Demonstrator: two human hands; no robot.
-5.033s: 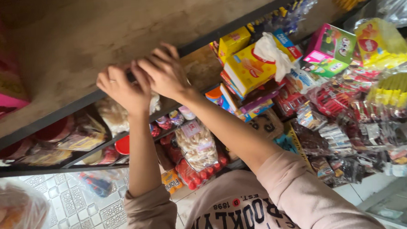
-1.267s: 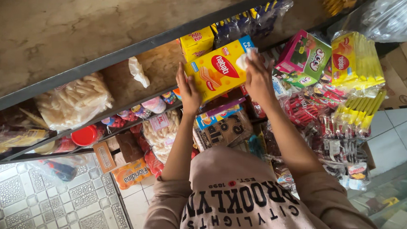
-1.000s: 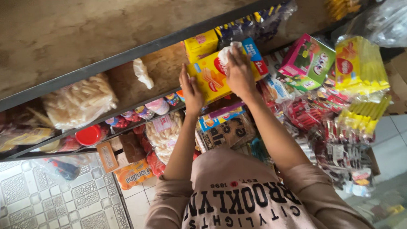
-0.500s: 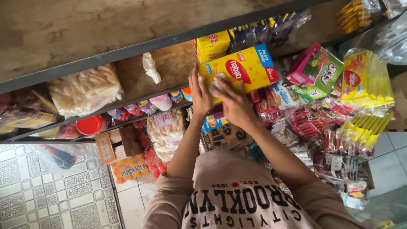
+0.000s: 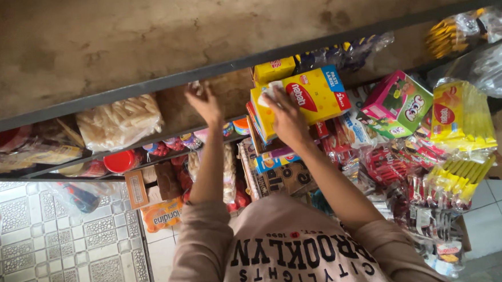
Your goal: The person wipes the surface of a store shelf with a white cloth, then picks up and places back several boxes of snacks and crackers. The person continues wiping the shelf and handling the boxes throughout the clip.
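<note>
On wooden shelf (image 5: 234,93): right hand (image 5: 287,117) pressing white cloth (image 5: 270,93) onto glossy yellow carton (image 5: 309,95); left hand (image 5: 204,102) open.

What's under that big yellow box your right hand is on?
Under the yellow box, more flat boxes are stacked; only their orange, purple and blue edges show. The right hand and the yellow box cover the rest, so I cannot count them. A smaller yellow box sits behind.
</note>
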